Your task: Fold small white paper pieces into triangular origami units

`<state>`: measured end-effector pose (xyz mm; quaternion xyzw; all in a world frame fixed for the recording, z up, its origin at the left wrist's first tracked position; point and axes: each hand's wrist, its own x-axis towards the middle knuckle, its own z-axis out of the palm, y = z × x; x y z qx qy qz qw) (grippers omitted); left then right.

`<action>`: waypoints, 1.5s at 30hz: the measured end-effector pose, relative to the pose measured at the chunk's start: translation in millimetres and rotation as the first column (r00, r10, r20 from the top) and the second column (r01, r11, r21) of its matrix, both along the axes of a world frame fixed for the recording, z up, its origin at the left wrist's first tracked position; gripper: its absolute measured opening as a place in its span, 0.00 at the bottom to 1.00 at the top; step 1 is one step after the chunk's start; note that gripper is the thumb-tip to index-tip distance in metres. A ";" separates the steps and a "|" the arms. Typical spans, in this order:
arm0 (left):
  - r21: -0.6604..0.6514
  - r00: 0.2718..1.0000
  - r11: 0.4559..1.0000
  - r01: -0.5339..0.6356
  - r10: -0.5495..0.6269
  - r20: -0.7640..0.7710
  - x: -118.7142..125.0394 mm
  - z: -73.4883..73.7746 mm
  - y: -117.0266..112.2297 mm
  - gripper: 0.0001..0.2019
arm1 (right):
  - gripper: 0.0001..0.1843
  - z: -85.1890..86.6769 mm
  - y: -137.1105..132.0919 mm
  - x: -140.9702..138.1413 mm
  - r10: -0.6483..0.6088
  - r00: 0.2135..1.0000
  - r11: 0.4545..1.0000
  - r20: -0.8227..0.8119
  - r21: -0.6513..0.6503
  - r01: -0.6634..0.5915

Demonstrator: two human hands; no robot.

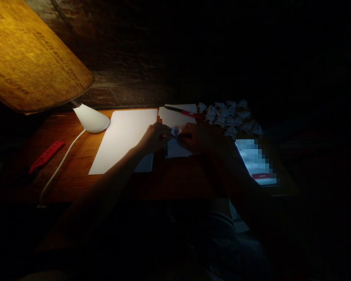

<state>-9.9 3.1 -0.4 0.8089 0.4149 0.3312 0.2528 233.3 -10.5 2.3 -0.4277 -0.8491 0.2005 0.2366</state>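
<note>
A small piece of folded white paper [176,131] is pinched between my two hands, in the middle of the table. My left hand [155,134] closes on its left side, and my right hand [192,136] grips it from the right, mostly in shadow. Below the folded piece lies a small white sheet [177,149]. To the left spreads a stack of large white paper [123,136], with my left forearm crossing over it. Behind my hands lie further white sheets [175,117], with a knife or scissors with a red handle [190,114] across them.
Several folded paper pieces [222,113] are heaped at the back right. A lit phone [256,162] lies in front of them. On the left stand a lamp with a white base [92,119] and cord, and a red power strip [47,156]. A dark wall rises behind.
</note>
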 end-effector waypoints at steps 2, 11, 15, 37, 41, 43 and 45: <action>0.005 1.000 1.000 0.007 -0.007 -0.017 -0.7 -0.2 1.2 0.03 | 0.10 0.4 -0.4 0.5 0.006 1.000 1.000 0.001 0.001 -0.006; 0.036 0.998 0.999 0.021 -0.019 -0.052 -4.2 -3.7 4.2 0.03 | 0.09 -3.0 2.7 2.0 0.011 1.000 1.000 -0.026 -0.012 -0.011; 0.019 0.998 0.999 0.035 -0.034 -0.054 -4.8 -4.3 5.7 0.04 | 0.08 -5.4 4.0 2.5 0.016 0.999 1.000 -0.031 -0.007 -0.016; 0.188 0.975 0.976 0.112 -0.072 -0.210 -6.9 -9.6 7.2 0.09 | 0.13 -2.6 4.1 -3.7 -0.102 0.991 0.993 -0.089 -0.065 0.096; 0.186 0.973 0.977 0.109 -0.066 -0.220 -6.8 -8.6 7.1 0.10 | 0.13 -0.9 3.1 -3.0 -0.100 0.992 0.994 -0.081 -0.040 0.097; 0.187 0.973 0.977 0.100 -0.056 -0.226 -6.8 -9.5 7.4 0.10 | 0.12 -1.2 3.3 -1.6 -0.103 0.991 0.995 -0.082 -0.009 0.102; 0.189 0.973 0.978 0.092 -0.048 -0.227 -6.8 -10.9 7.9 0.10 | 0.08 -3.1 4.3 0.2 -0.108 0.989 0.994 -0.100 0.012 0.110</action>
